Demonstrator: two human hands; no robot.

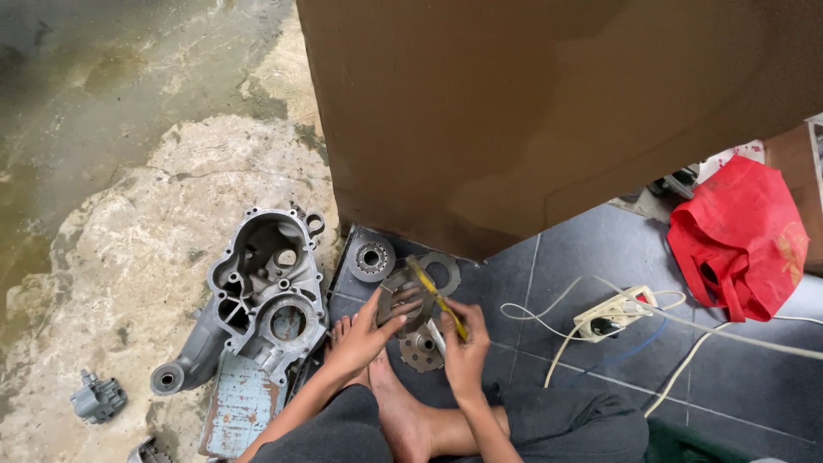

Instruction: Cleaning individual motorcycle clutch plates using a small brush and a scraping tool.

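My left hand [367, 330] holds a dark grey round metal plate [403, 298] tilted up off the floor. My right hand [463, 343] grips a thin yellow-handled tool [435, 296] whose tip lies across that plate. On the dark tiles around them lie a toothed hub [372, 258], a flat metal ring [442, 273] and a small gear-like disc [420, 351]. My bare foot [399, 411] rests between my arms.
A grey engine casing [257, 291] lies left on the rough concrete, over a rusty blue plate [240, 407]. A small grey part [98, 398] sits far left. A brown wall [549, 103] stands ahead. White power strip [613, 315] with cables and a red bag [739, 236] lie right.
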